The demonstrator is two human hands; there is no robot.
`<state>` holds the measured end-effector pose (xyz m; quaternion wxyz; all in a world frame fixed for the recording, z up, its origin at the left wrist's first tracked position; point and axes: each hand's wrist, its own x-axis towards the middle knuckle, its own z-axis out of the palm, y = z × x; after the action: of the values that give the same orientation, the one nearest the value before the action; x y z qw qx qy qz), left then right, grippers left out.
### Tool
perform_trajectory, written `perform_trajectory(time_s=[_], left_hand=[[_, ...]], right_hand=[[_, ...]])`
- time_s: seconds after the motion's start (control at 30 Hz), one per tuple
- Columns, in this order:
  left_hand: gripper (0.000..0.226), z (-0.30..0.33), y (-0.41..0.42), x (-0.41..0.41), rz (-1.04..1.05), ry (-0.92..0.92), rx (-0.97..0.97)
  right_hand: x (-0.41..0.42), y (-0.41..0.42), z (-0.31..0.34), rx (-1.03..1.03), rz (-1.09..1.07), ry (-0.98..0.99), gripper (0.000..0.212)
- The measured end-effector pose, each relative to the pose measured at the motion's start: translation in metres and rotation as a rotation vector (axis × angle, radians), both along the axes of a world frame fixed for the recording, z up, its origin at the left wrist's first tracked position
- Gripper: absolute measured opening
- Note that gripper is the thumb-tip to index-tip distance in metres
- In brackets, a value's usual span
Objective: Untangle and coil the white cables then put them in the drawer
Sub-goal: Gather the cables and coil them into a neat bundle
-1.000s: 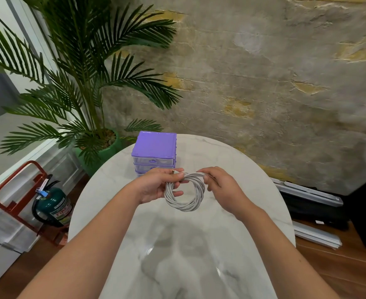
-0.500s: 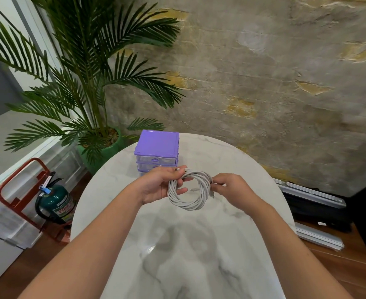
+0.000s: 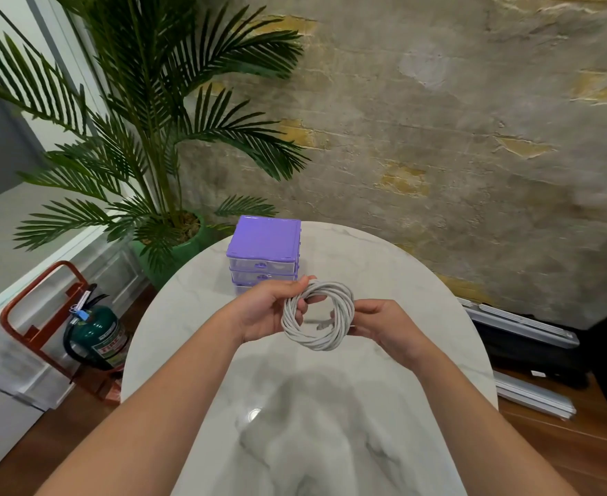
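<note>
White cable coil [image 3: 318, 315] held above the marble table [image 3: 187, 316], just in front of the purple drawer unit [image 3: 263, 250]. Left hand [image 3: 266, 311] pinching the coil's left side, fingers through the ring; right hand [image 3: 384, 325] gripping the right edge. Best to tuck the loose end — seemingly inside the ring — before letting go, keeping turns stacked. Drawers look shut; bottom one hidden behind left hand. Connector blurry.

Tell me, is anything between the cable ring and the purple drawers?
Nothing lies between. Both hands, left hand and right hand, hold the coiled cable right before the purple drawer box, but its drawers look shut.
</note>
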<state>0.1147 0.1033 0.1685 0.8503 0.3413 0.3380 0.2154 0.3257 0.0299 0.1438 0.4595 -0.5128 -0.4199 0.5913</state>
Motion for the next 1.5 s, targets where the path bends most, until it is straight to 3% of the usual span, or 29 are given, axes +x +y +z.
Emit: perform_trajectory(time_s=[0.1, 0.17, 0.43, 0.57, 0.63, 0.7, 0.77, 0.93, 1.03, 1.13, 1.3, 1.4, 1.5], left_hand=[[0.045, -0.005, -0.004, 0.001, 0.001, 0.006, -0.018], [0.052, -0.005, -0.003, 0.001, 0.025, 0.032, 0.019], [0.050, -0.001, 0.000, 0.005, -0.003, 0.042, 0.018], [0.052, -0.006, -0.003, 0.009, 0.032, 0.026, 0.042], [0.054, -0.009, -0.004, 0.009, 0.020, 0.047, 0.090], [0.053, -0.010, -0.005, 0.010, 0.026, 0.081, 0.128], [0.052, -0.010, -0.005, 0.011, 0.058, 0.105, 0.138], [0.040, -0.008, -0.003, 0.014, 0.104, 0.091, 0.126], [0.027, -0.005, -0.002, 0.015, 0.125, 0.055, 0.094], [0.039, 0.000, 0.004, 0.012, 0.152, 0.033, 0.097], [0.057, -0.001, 0.014, 0.008, 0.176, 0.094, 0.226], [0.052, -0.004, 0.011, 0.012, 0.196, 0.156, 0.305], [0.027, -0.010, 0.002, 0.020, 0.256, 0.229, 0.363]], right_hand=[[-0.005, -0.001, -0.002, 0.002, -0.049, -0.060, 0.017], [-0.006, -0.001, -0.002, 0.005, -0.112, 0.001, 0.016], [-0.014, 0.001, -0.002, -0.061, -0.189, 0.422, 0.024], [-0.031, -0.004, -0.005, -0.228, -0.202, 0.680, 0.010], [-0.038, -0.007, -0.008, -0.263, -0.214, 0.815, 0.038], [-0.042, -0.011, -0.008, -0.314, -0.254, 0.886, 0.029], [-0.046, -0.011, -0.009, -0.332, -0.279, 0.948, 0.034], [-0.049, -0.011, -0.005, -0.284, -0.214, 0.782, 0.018], [-0.043, -0.012, 0.002, -0.203, -0.128, 0.744, 0.022], [-0.031, -0.011, 0.008, -0.173, -0.073, 0.725, 0.033], [-0.018, -0.010, 0.009, -0.174, -0.025, 0.856, 0.051], [-0.027, -0.009, 0.017, -0.149, -0.057, 0.548, 0.030], [-0.045, -0.004, 0.016, -0.138, -0.157, 0.201, 0.009]])
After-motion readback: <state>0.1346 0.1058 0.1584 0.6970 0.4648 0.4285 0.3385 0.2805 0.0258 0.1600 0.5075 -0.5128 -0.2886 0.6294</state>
